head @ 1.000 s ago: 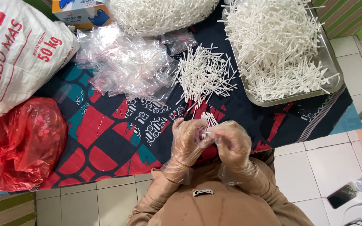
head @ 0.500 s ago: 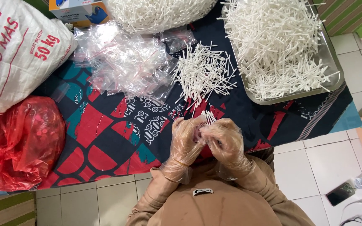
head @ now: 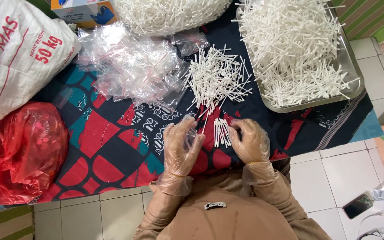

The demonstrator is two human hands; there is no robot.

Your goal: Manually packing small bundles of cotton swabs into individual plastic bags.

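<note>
Head view shows a small bundle of sticks (head: 221, 132) lying flat on the patterned cloth (head: 112, 146), side by side and roughly parallel, just in front of the person. Gathered and aligned like this, the bundle looks ready to be picked up as one. The right hand (head: 250, 141), in a thin clear glove, touches the bundle's right edge with curled fingers pressed against the sticks, seemingly to keep them together. The left hand (head: 181, 144), gloved too, hovers apart from the bundle, its fingers bent around what looks like a small clear bag; the plastic is too faint to be sure.

Just beyond the bundle lies a loose pile of sticks (head: 216, 80), near enough to draw from. To the right a metal tray (head: 354, 71) holds a bigger heap. Left of the pile is a mound of small bags (head: 132, 66), and a big bag of sticks (head: 170, 15) sits at the top edge. A red bag (head: 21, 151) and a white sack (head: 14, 58) crowd the left, well apart from the hands. Nothing lies between hands and bundle.
</note>
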